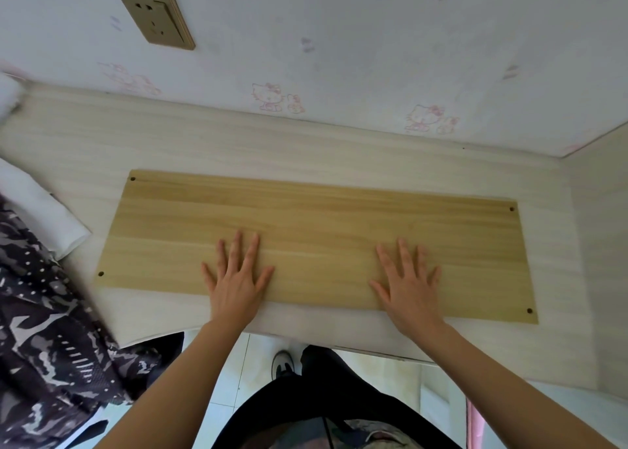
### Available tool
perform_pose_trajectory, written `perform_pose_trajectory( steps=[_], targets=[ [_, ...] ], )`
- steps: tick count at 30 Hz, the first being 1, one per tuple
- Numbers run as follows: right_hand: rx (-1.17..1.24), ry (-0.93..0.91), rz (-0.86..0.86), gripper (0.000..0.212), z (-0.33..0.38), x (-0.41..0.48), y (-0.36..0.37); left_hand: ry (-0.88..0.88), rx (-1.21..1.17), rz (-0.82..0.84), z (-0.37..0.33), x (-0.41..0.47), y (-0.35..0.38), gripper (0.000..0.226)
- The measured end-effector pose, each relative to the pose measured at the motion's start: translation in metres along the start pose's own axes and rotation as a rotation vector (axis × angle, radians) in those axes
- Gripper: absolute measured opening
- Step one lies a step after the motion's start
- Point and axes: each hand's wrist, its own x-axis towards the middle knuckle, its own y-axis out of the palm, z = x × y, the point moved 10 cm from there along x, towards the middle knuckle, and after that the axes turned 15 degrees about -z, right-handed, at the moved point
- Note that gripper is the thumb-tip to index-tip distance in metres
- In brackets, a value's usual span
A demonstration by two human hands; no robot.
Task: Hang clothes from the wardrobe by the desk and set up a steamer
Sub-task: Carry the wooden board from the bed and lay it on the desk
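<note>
A long yellow wooden board with a small hole near each corner lies flat on the pale desk. My left hand rests palm down on the board's near edge, fingers spread and straight. My right hand lies flat on the board to the right, fingers spread the same way. Neither hand holds anything. A dark patterned garment hangs over the desk's left corner. No steamer is in view.
A white cloth lies under the garment at the desk's left. A gold wall socket sits on the cartoon-print wallpaper behind the desk. A side panel closes the desk on the right. My legs and a shoe stand on the tiled floor.
</note>
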Motion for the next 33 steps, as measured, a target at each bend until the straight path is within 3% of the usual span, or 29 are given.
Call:
perform_pose_trajectory(
  steps=[22, 33],
  targets=[
    [0.007, -0.026, -0.087, 0.063, 0.054, -0.016, 0.006, -0.018, 0.014, -0.002, 0.047, -0.006, -0.010, 0.066],
    [0.005, 0.005, -0.051, 0.064, 0.074, -0.018, 0.011, 0.000, 0.022, 0.016, 0.067, 0.004, -0.014, 0.066]
  ],
)
